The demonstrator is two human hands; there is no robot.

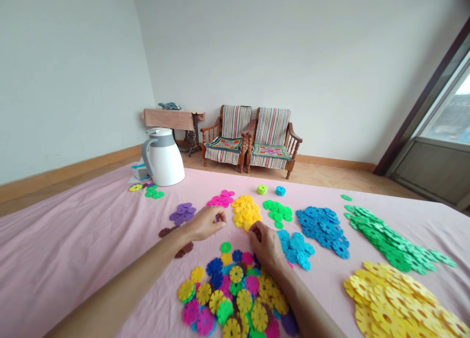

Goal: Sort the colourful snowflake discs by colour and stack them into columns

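Observation:
My left hand [208, 222] is closed, fingers curled in, above the cloth between the purple snowflake discs [182, 213] and the yellow snowflake discs [246, 211]. A bit of dark blue or purple shows at its fingers, too small to name. Closed too, my right hand [267, 244] has its fingertips at the near edge of that yellow pile; whatever they hold is hidden. Below both hands lies a mixed heap of coloured snowflake discs [235, 296]. Pink discs [221, 198] lie beyond the left hand, and brown discs [184, 250] are partly hidden under the left forearm.
Right of my hands are light blue discs [296, 249], darker blue discs [323, 228], bright green discs [278, 212], a long green pile [392, 240] and a large yellow pile [400, 299]. Two small stacks [262, 190] stand farther back. A white jug [165, 159] stands at the back left.

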